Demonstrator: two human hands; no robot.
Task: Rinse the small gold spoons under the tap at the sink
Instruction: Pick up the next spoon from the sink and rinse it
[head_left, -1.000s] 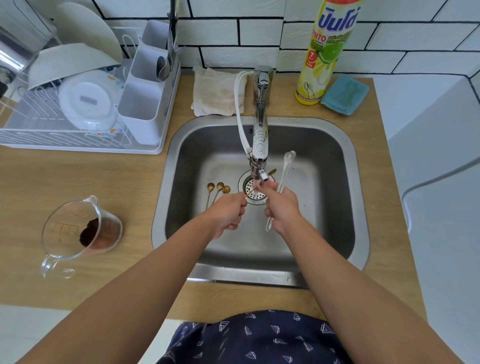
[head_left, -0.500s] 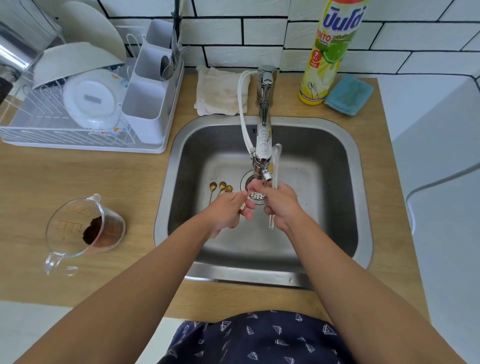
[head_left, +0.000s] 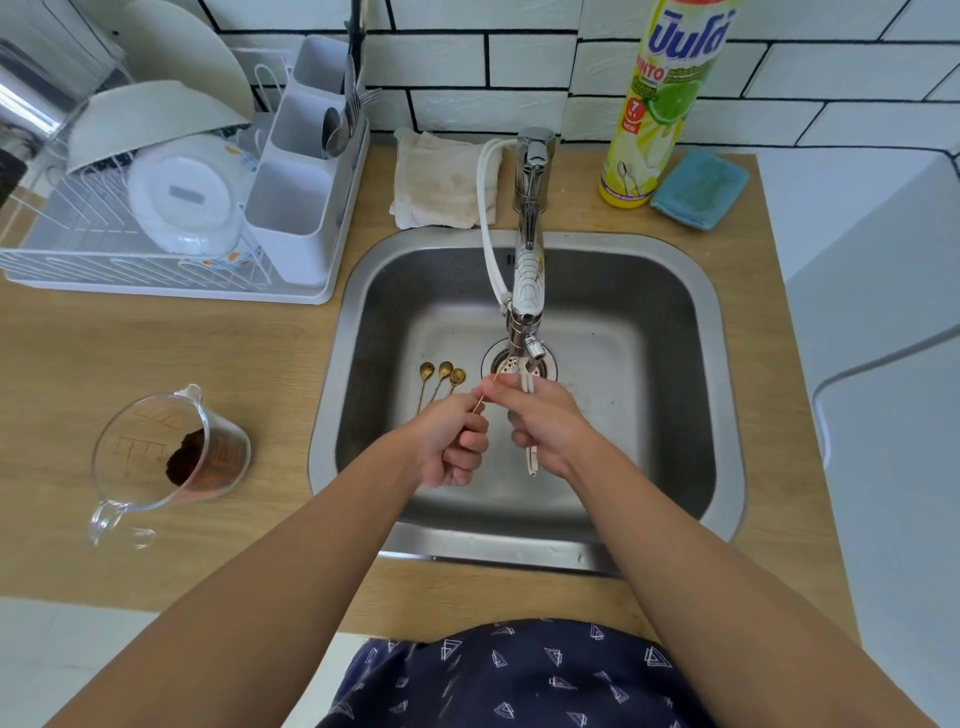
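Head view shows us pinching a thin gold spoon (head_left: 480, 399) by its handle in our left hand (head_left: 451, 447), its bowl end hidden at the fingertips of our right hand (head_left: 545, 423) just under the tap (head_left: 527, 291). Our right hand is closed around a pale long-handled utensil (head_left: 531, 460), possibly a white spoon. Three more gold spoons (head_left: 441, 378) lie side by side on the sink (head_left: 649, 332) floor, left of the drain (head_left: 519, 364). On the worktop (head_left: 156, 353), a clear measuring jug (head_left: 166, 457) holding something brown sits left of the sink, and a dish rack (head_left: 171, 208) stands behind it.
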